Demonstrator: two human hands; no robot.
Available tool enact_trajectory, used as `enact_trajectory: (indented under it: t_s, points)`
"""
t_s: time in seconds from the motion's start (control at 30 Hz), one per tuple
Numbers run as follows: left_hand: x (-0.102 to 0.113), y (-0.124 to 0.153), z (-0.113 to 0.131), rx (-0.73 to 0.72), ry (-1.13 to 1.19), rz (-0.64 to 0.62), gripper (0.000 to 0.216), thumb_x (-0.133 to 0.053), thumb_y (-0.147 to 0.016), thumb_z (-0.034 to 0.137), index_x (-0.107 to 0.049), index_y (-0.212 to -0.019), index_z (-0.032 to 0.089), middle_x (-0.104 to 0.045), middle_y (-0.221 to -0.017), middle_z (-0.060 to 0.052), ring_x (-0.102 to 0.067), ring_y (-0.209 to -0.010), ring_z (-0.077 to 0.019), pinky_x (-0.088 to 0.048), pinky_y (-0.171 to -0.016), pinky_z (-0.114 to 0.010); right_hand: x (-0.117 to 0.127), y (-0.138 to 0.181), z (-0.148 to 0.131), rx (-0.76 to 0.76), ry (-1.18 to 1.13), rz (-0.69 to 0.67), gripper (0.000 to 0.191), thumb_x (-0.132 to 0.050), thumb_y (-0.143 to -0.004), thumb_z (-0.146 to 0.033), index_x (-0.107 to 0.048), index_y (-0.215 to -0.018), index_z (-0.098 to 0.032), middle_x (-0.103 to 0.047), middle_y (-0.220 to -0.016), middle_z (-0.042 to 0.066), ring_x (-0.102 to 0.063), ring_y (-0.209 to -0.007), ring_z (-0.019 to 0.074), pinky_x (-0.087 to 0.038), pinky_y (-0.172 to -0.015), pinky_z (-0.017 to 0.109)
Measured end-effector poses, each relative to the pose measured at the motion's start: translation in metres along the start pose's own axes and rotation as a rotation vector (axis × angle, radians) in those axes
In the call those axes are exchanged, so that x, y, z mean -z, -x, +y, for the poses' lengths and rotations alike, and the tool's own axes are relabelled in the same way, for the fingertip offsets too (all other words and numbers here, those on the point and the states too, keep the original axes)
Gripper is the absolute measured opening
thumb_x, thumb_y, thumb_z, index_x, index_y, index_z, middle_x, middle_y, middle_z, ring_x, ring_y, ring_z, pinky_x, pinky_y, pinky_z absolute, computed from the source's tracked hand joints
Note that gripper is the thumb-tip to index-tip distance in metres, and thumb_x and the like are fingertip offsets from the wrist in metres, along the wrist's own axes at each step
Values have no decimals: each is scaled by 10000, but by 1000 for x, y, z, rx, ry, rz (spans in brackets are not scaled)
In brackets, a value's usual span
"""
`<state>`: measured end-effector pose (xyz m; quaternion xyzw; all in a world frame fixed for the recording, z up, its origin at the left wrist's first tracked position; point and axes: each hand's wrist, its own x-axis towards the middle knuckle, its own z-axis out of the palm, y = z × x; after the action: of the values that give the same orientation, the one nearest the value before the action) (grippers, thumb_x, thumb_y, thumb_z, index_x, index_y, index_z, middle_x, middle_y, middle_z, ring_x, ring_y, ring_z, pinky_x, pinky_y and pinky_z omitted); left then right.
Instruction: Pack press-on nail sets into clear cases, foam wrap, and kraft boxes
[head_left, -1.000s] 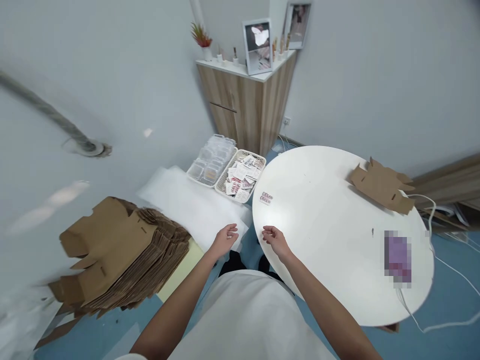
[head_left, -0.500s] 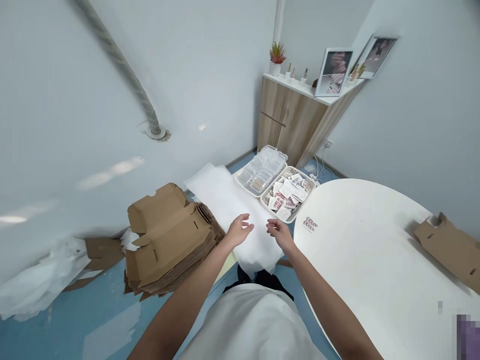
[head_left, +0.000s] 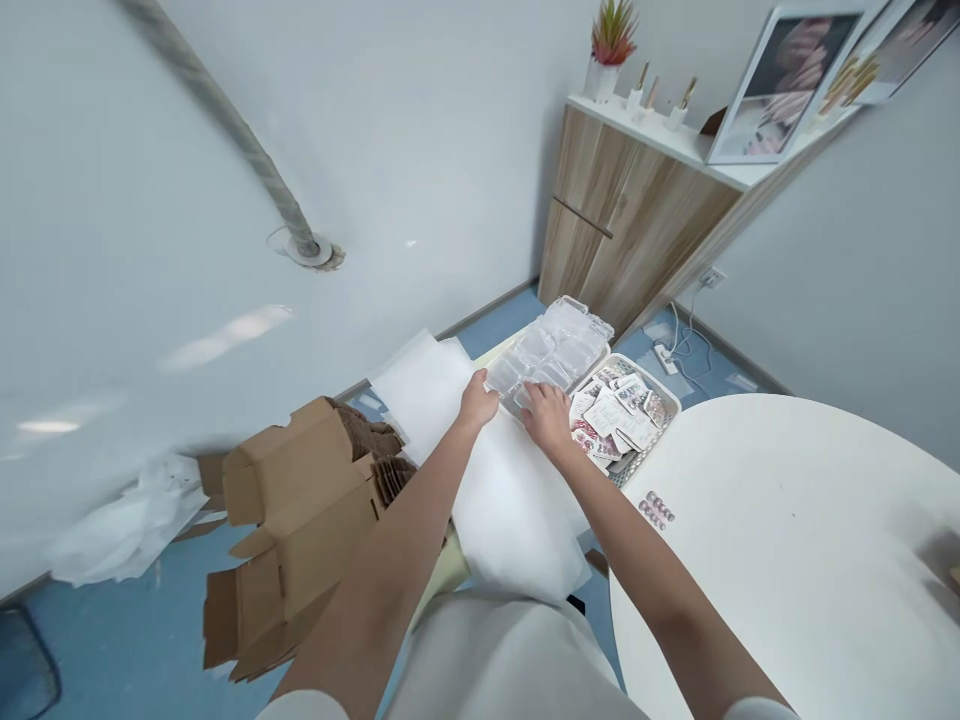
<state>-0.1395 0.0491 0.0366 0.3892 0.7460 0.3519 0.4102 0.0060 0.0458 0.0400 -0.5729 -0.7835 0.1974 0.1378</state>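
Note:
My left hand (head_left: 478, 401) rests at the near left corner of a tray of clear plastic boxes (head_left: 555, 347), fingers curled against its edge. My right hand (head_left: 546, 413) lies on the near end of the same tray, fingers bent down onto a clear box. Both hands hover over a stack of white foam sheets (head_left: 495, 490). Right of the clear boxes stands a white basket (head_left: 664, 401) full of small printed packets (head_left: 616, 412).
A pile of flat brown cardboard boxes (head_left: 300, 510) lies at the left. A round white table (head_left: 795, 560) at the right carries a small card of press-on nails (head_left: 656, 508). A wooden cabinet (head_left: 637, 225) stands behind, with framed pictures and a plant.
Both hands have reached forward from above the foam sheets to the tray of clear boxes. The view has swung left and moved closer to the trays.

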Motion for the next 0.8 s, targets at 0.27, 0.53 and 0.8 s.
enact_trajectory:
  t_s: [0.27, 0.53, 0.8]
  points:
    - [4, -40, -15, 37, -536, -86, 641, -507, -612, 108, -418, -1229, 256, -401, -1193, -110, -332, -1128, -334, -304, -890, -427, -23, -38, 12, 34, 114, 10, 371, -554, -715, -221, -514, -1084, -208, -429, -1202, 124, -305, -1103, 286, -144, -909, 464]
    - [-3, -31, -27, 87, -427, -97, 674, -487, -597, 109, -387, -1238, 290, -336, -1207, -72, -316, -1134, -292, -288, -932, -399, -32, -31, 14, -1, 76, -31, 447, -523, -717, -212, -449, -1157, -237, -284, -1342, 113, -199, -1204, 306, -85, -924, 511]
    - [-12, -28, -32, 134, -249, -62, 656, -509, -606, 127, -377, -1227, 293, -290, -1254, -58, -292, -1181, -268, -254, -985, -374, -33, -32, 8, -25, -18, 48, 309, -484, -764, -322, -497, -1053, -214, -428, -1248, 116, -249, -1203, 269, -61, -942, 495]
